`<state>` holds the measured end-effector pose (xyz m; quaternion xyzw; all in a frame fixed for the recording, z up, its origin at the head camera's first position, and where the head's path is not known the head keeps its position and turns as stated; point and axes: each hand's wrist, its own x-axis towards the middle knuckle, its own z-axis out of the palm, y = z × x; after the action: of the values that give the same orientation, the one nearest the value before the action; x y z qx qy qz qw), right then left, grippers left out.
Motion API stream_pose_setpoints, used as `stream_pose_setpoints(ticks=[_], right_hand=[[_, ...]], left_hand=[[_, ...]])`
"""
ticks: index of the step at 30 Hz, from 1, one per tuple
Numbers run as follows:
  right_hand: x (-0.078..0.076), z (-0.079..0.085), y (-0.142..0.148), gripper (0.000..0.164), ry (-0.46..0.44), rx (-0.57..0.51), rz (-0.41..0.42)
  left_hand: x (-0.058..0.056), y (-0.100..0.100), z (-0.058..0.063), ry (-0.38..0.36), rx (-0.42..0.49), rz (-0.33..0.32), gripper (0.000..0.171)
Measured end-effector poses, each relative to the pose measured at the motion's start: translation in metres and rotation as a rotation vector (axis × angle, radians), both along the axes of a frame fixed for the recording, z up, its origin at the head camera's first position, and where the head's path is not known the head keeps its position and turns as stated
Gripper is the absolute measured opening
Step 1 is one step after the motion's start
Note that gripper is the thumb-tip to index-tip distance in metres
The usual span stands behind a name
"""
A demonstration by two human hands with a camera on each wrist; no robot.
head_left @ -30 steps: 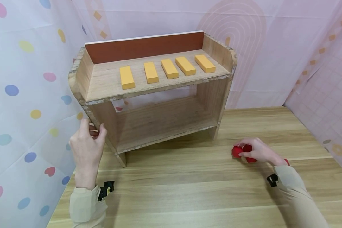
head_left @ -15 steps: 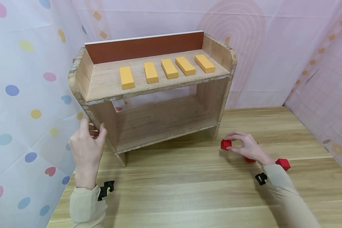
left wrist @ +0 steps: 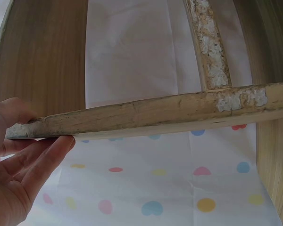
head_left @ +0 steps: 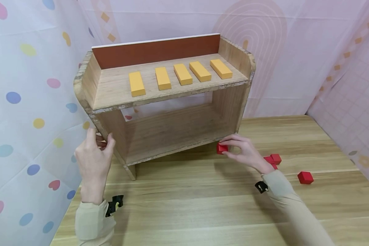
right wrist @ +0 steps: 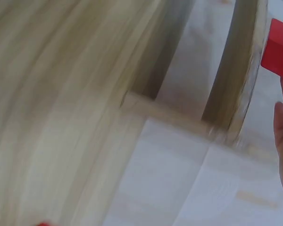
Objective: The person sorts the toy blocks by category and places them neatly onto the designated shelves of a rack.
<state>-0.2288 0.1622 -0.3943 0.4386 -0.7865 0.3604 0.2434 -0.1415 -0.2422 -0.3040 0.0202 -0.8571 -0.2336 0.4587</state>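
My left hand grips the left side panel of a small wooden shelf; in the left wrist view its thumb and fingers lie on either side of the panel's edge. My right hand pinches a red cube between thumb and fingers, in front of the shelf's lower right corner. That red cube shows at the right edge of the right wrist view. Several yellow blocks lie in a row on the top board.
Several more red cubes cluster on the table behind my right wrist, and a single red cube lies farther right. A reddish-brown back panel closes the top shelf's rear. Patterned cloth hangs at the left and back.
My right hand has picked up a red cube from the cluster and carried it left to the shelf's lower right corner. My left hand has stayed on the side panel.
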Motion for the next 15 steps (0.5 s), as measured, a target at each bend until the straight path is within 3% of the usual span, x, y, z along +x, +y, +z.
stream_pose_setpoints(ticks=[6,15], right_hand=[[-0.005,0.007,-0.034,0.03,0.083,-0.028,0.045],[-0.011,0.013,-0.08,0.024,0.037,-0.022,0.082]], left_hand=[[0.0,0.0,0.0,0.0,0.0,-0.003,0.018],[0.0,-0.001,0.0,0.0,-0.003,-0.005,0.019]])
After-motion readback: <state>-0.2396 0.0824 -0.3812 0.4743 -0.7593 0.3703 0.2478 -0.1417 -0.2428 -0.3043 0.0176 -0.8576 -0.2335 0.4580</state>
